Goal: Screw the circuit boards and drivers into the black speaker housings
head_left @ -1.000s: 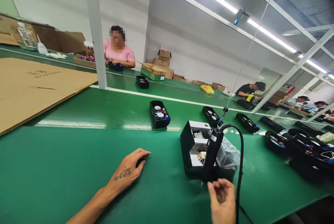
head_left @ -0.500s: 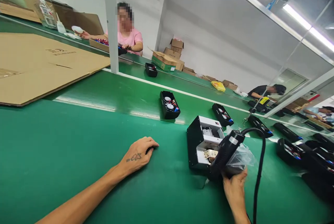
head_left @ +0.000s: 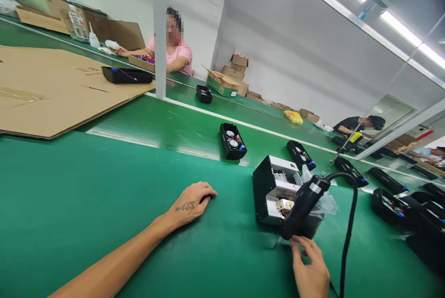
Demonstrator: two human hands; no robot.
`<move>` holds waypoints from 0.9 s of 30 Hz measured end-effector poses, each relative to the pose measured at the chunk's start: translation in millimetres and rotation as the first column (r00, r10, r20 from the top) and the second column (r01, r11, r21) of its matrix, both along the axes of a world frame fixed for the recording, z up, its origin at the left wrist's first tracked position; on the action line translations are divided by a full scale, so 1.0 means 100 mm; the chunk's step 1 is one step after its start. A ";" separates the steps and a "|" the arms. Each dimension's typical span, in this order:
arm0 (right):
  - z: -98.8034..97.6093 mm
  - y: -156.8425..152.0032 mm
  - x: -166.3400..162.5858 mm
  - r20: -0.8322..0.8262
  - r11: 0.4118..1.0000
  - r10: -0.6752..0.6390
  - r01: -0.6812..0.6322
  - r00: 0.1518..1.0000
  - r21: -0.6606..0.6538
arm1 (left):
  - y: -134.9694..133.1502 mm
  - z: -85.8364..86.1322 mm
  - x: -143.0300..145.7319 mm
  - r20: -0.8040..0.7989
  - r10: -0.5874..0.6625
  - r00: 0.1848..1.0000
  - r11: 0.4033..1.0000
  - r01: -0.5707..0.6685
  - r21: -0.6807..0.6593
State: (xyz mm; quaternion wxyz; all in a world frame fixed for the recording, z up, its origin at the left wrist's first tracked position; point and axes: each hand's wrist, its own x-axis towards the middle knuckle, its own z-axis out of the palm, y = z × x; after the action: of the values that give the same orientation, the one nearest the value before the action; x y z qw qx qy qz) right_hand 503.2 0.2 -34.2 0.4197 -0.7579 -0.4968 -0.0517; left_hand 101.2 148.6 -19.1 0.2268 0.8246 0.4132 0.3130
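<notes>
My left hand [head_left: 193, 200] lies palm down on the green belt [head_left: 104, 205], its fingers curled over something small and dark that I cannot make out. My right hand [head_left: 309, 268] is at the bottom edge, fingers stretched out and touching the lower end of a black corded power tool [head_left: 304, 205]. The tool leans tilted against an open black and white box [head_left: 271, 187], which has small parts inside. A crumpled clear plastic bag [head_left: 327, 205] sits behind the tool. Its black cable [head_left: 347, 233] arcs down to the right.
Black trays with parts [head_left: 232, 141] [head_left: 301, 154] ride the belt beyond the box, and several black cases [head_left: 389, 205] crowd the right. A big cardboard sheet [head_left: 52, 89] at left carries a black tray [head_left: 127, 75]. A white post [head_left: 160, 29] stands behind. A person in pink [head_left: 177, 52] and others work nearby.
My right hand gripped the tool's lower end half a second ago; now its fingers have loosened and only touch it. The view swung left. My left hand stayed put.
</notes>
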 end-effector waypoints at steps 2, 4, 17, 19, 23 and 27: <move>-0.03 -0.02 -0.04 -0.032 0.986 0.142 -0.145 0.989 -0.080 | 0.00 0.00 0.00 0.001 -0.002 1.000 1.000 0.002 0.000; -0.03 0.03 -0.06 -0.037 0.968 0.214 -0.217 0.976 -0.126 | 0.00 0.01 0.00 0.003 0.000 1.000 1.000 0.000 0.000; 0.31 0.03 -0.32 0.112 0.968 0.083 -0.107 0.990 0.227 | -0.01 -0.02 -0.01 0.024 0.004 1.000 1.000 -0.004 0.027; 0.60 -0.05 -0.41 0.181 0.902 -0.037 -0.045 0.983 0.429 | -0.01 -0.02 -0.01 0.032 0.007 0.999 1.000 -0.008 0.030; 1.36 0.07 -0.64 0.480 0.678 -0.113 -0.285 0.870 0.678 | -0.01 -0.01 -0.01 0.041 0.006 0.999 1.000 -0.007 0.028; 1.94 0.60 -0.73 0.618 0.739 -0.109 -0.353 0.778 0.574 | -0.01 0.01 -0.02 0.048 -0.007 0.999 0.999 0.005 0.037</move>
State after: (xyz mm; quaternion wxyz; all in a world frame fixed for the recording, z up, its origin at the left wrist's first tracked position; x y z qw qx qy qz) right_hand 430.0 59.9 159.4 0.4774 -0.4619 -0.6052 -0.4388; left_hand 99.6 147.4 -18.0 0.2224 0.8220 0.3993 0.3398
